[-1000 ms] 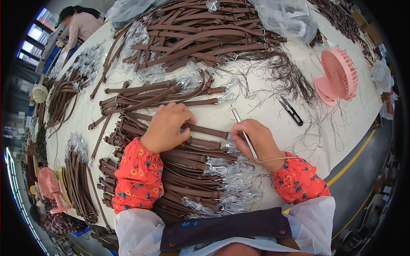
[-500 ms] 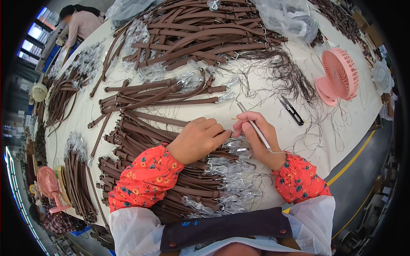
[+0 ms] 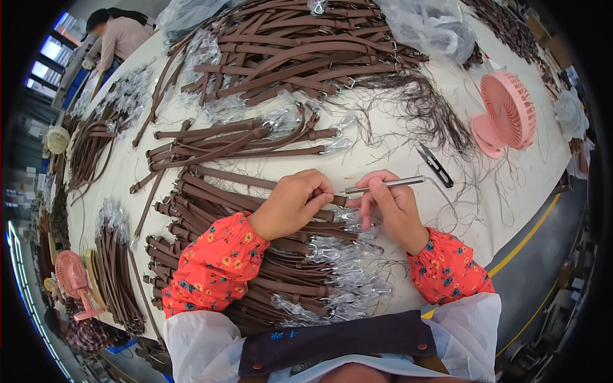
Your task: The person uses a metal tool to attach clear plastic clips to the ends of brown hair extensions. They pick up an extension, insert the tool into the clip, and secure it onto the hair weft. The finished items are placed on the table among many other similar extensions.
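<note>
My left hand [image 3: 295,203] pinches the end of a brown leather strap [image 3: 225,180] that lies on top of a pile of brown straps [image 3: 255,268] with plastic-wrapped metal clasps. My right hand [image 3: 391,207] holds a slim silver metal tool [image 3: 391,184], its tip pointing left at the strap end between my left fingers. The two hands almost touch above the wrapped clasps [image 3: 345,274]. Both forearms wear red flowered sleeves.
The cream table [image 3: 383,137] carries more strap piles at the far centre [image 3: 300,51] and left [image 3: 96,137], loose dark threads [image 3: 421,108], black thread snips [image 3: 436,165], a pink fan [image 3: 507,115] and clear plastic bags [image 3: 434,25]. Another person [image 3: 121,35] works far left.
My left hand slid right along the strap to its end and met my right hand. The silver tool swung from upright to nearly level, tip at the strap end.
</note>
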Motion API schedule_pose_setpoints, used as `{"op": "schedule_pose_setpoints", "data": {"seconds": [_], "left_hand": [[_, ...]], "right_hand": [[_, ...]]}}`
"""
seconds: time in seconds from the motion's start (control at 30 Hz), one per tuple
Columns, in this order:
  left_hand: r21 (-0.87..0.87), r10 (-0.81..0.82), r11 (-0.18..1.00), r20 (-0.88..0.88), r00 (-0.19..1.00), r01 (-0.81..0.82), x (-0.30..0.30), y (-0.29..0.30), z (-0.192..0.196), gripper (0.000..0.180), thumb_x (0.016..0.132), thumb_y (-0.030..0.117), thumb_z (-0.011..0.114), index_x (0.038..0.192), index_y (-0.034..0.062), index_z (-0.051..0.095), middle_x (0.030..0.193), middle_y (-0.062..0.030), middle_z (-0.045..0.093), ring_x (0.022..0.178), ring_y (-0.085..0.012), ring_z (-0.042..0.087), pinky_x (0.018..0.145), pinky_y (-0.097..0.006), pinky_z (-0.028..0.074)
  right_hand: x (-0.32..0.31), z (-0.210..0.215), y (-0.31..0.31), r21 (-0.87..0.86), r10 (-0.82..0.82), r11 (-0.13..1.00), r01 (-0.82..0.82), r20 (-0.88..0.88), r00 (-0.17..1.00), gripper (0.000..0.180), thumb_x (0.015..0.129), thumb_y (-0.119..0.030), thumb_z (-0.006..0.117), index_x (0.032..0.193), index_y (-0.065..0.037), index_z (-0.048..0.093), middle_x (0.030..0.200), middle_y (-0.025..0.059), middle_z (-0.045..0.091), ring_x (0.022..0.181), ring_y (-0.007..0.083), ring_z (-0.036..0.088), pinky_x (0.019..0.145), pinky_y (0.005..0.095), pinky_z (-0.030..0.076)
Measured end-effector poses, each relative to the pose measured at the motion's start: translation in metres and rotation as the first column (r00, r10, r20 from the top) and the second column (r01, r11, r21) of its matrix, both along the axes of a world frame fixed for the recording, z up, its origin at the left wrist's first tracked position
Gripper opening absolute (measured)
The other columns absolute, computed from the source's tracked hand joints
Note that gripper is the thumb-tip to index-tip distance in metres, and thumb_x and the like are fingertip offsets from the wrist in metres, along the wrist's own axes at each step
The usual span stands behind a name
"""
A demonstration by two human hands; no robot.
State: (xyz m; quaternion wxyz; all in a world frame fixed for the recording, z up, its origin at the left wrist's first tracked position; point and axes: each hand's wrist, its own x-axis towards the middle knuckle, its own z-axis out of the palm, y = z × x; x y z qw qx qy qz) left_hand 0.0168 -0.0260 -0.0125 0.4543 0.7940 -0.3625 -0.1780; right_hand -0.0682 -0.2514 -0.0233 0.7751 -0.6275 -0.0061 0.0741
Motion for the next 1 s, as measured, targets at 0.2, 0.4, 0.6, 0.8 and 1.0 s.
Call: {"op": "schedule_pose_setpoints", "data": {"seconds": [0.2, 0.4, 0.6, 0.8, 1.0], "left_hand": [[0.007, 0.037, 0.999, -0.094, 0.995, -0.037, 0.0016, 0.0029, -0.0007, 0.009, 0.092, 0.008, 0.068, 0.096, 0.0006, 0.066, 0.084, -0.0045, 0.064, 0.073, -0.0108, 0.058, 0.067, -0.028, 0.049], [0.021, 0.031, 0.999, -0.12, 0.992, -0.029, 0.0015, 0.0028, 0.002, 0.01, 0.092, 0.009, 0.069, 0.096, 0.0011, 0.066, 0.083, -0.0038, 0.063, 0.072, -0.0105, 0.057, 0.067, -0.027, 0.048], [0.022, 0.024, 1.0, -0.121, 0.992, -0.022, 0.0016, 0.0029, 0.0031, 0.009, 0.091, 0.008, 0.07, 0.094, 0.001, 0.067, 0.081, -0.0031, 0.064, 0.07, -0.0101, 0.057, 0.066, -0.027, 0.048], [-0.008, 0.019, 1.0, -0.109, 0.994, -0.02, 0.0017, 0.0037, 0.0012, 0.01, 0.09, 0.008, 0.071, 0.092, -0.0006, 0.066, 0.079, -0.0069, 0.065, 0.067, -0.0135, 0.06, 0.063, -0.029, 0.049], [-0.016, 0.015, 1.0, -0.115, 0.993, -0.017, 0.0018, 0.0043, -0.0001, 0.011, 0.089, 0.008, 0.071, 0.092, -0.0011, 0.066, 0.077, -0.0084, 0.066, 0.066, -0.0144, 0.061, 0.062, -0.03, 0.05]], "right_hand": [[-0.0009, 0.0095, 0.0011, -0.114, 0.041, 0.992, -0.048, -0.06, 0.997, 0.04, 0.109, -0.034, 0.045, 0.103, 0.002, 0.061, 0.068, 0.0028, 0.061, 0.051, 0.0081, 0.057, 0.062, 0.0224, 0.051], [-0.0012, 0.0105, 0.0029, -0.126, 0.041, 0.991, -0.051, -0.08, 0.996, 0.038, 0.109, -0.033, 0.045, 0.104, 0.001, 0.061, 0.067, 0.0023, 0.061, 0.051, 0.0075, 0.056, 0.052, 0.022, 0.047], [-0.0016, 0.0083, 0.0035, -0.119, 0.042, 0.992, -0.051, -0.077, 0.996, 0.036, 0.109, -0.032, 0.045, 0.104, 0.001, 0.061, 0.069, 0.0026, 0.061, 0.051, 0.0072, 0.056, 0.049, 0.0215, 0.045], [-0.002, 0.0078, 0.0038, -0.109, 0.043, 0.993, -0.05, -0.065, 0.997, 0.036, 0.109, -0.031, 0.045, 0.105, 0.001, 0.061, 0.069, 0.0028, 0.061, 0.051, 0.0072, 0.056, 0.049, 0.0213, 0.045], [-0.0027, 0.0062, 0.0042, -0.096, 0.03, 0.995, -0.036, -0.055, 0.998, 0.037, 0.109, -0.031, 0.045, 0.105, 0.002, 0.061, 0.07, 0.0032, 0.061, 0.051, 0.0073, 0.057, 0.049, 0.0211, 0.045]]}}
